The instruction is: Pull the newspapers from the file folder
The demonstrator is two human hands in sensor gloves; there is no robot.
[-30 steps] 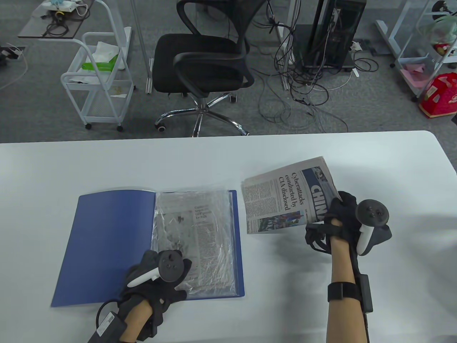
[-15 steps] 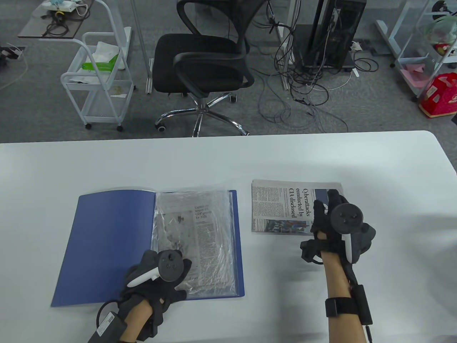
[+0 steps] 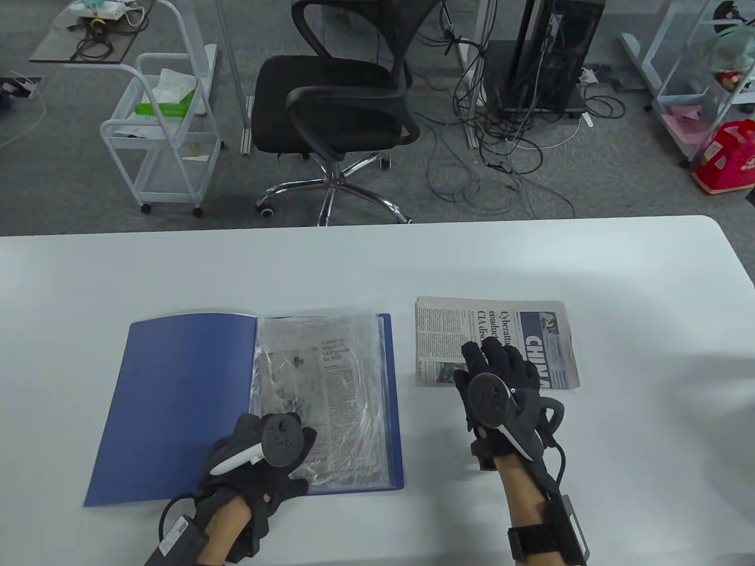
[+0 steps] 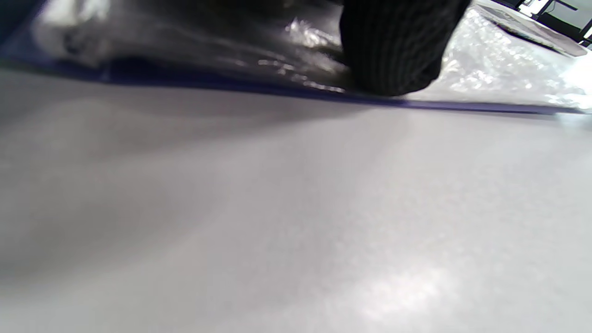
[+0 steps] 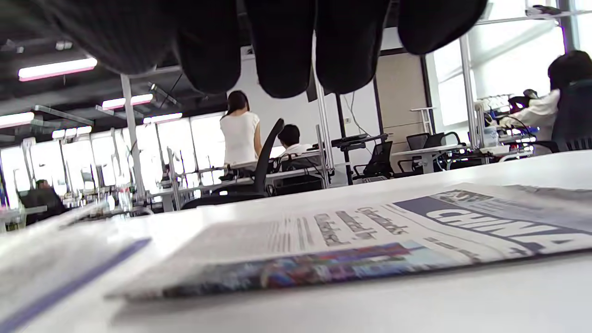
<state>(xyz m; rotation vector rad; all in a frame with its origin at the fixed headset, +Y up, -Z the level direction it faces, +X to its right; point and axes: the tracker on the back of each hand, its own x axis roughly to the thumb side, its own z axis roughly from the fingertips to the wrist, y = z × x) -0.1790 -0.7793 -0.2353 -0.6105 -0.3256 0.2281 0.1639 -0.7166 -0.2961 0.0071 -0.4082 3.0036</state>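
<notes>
1. Blue file folder point(image 3: 177, 407) is seen lying open on the white table point(image 3: 377, 265) in the table view, a second newspaper point(image 3: 333, 389) sleeved in plastic on its right page. The left hand point(image 3: 259, 457) is pressed flat on the folder's near edge. The pulled newspaper point(image 3: 492, 342) is laid flat just right of the folder, the right hand point(image 3: 501, 395) above its near edge, fingers spread.
2. Left wrist view: one gloved fingertip point(image 4: 397, 51) is pressed on the crinkled plastic point(image 4: 499, 69).
3. Right wrist view: the fingers point(image 5: 282, 51) are held loosely extended, clear above the newspaper point(image 5: 370, 240); nothing is gripped.
</notes>
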